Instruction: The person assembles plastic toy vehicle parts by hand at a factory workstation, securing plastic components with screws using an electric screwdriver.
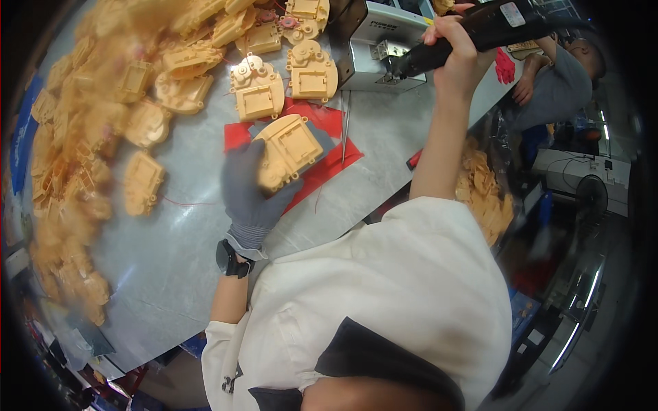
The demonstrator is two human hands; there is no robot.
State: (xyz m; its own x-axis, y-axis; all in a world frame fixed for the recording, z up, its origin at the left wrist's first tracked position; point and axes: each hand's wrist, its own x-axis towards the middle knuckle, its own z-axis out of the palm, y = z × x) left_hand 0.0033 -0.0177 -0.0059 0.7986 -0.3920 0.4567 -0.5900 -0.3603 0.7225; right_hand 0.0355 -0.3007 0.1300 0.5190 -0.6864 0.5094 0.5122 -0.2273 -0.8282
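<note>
My left hand (245, 188), in a grey knit glove, is closed around a yellow plastic gearbox housing (293, 147) with a rectangular recess. The housing is held over a red sheet (334, 171) on the table. My bare right hand (456, 55) grips a black electric screwdriver (480, 29). Its tip points down-left and meets the front outlet of a grey metal box-shaped machine (367, 65), seemingly a screw feeder; whether a screw is on the tip is too small to tell. Two similar housings, one on the left (257, 89) and one on the right (312, 72), lie just beyond the held one.
A large heap of yellow housings (75, 164) covers the table's left and far side. One loose housing (142, 183) with a thin red wire lies nearer. Metal tweezers (345, 127) rest on the red sheet. At the right are another person's hand (524, 89) and a bag of yellow parts (483, 195).
</note>
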